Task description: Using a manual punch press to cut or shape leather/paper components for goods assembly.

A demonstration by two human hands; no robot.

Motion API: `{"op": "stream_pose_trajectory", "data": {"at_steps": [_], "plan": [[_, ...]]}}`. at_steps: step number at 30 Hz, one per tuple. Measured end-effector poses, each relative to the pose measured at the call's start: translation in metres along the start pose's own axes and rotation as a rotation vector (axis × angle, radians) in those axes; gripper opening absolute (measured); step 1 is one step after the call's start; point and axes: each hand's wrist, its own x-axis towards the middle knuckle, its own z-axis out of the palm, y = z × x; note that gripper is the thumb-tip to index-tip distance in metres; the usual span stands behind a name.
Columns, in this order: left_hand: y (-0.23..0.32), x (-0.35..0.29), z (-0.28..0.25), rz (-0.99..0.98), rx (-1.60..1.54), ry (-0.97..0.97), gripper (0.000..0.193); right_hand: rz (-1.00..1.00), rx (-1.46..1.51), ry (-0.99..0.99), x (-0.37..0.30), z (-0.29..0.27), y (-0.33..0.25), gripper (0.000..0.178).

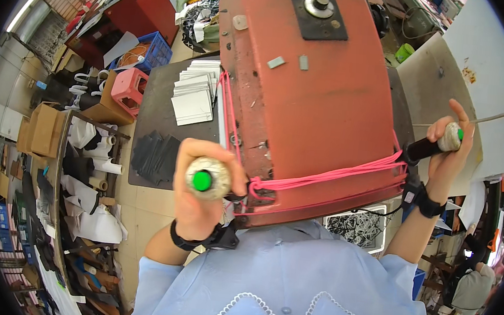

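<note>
My left hand (193, 215) is closed round a handle (218, 187) with a pale wrapped end and a green button on its tip. That handle points toward me, at the left front corner of a large red machine head (322, 109). On the other side, my right hand (448, 163) grips a second handle (425, 150), dark along its shaft, with a pale wrapped end and a green button. One finger of this hand sticks up past the button. Pink cord (328, 175) is wound across the front of the machine head between both handles.
Left of the machine, stacked white pieces (192, 99) and black pieces (155, 156) lie on a dark table (151, 110). A white bin of dark strips (356, 228) stands below the machine. A pink stool (129, 91), blue crate (153, 53) and loaded shelf (59, 200) are farther left.
</note>
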Motion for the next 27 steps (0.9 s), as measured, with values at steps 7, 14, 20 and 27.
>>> {"op": "stream_pose_trajectory", "data": {"at_steps": [7, 14, 20, 27], "plan": [[-0.030, 0.018, 0.043, 0.175, 0.022, -0.554, 0.098, -0.279, -0.613, 0.458, 0.034, -0.036, 0.002, 0.050], [-0.052, 0.025, 0.068, 0.292, 0.508, -0.752, 0.083, -0.128, -0.400, -0.175, -0.042, 0.016, -0.001, 0.065], [-0.109, 0.046, -0.012, 0.068, 0.935, -0.674, 0.040, -0.078, -0.053, -0.001, -0.058, 0.027, 0.016, 0.062], [-0.144, 0.074, -0.014, 0.315, 1.294, -0.687, 0.039, -0.098, -0.162, 0.301, -0.010, -0.010, 0.021, 0.044]]}}
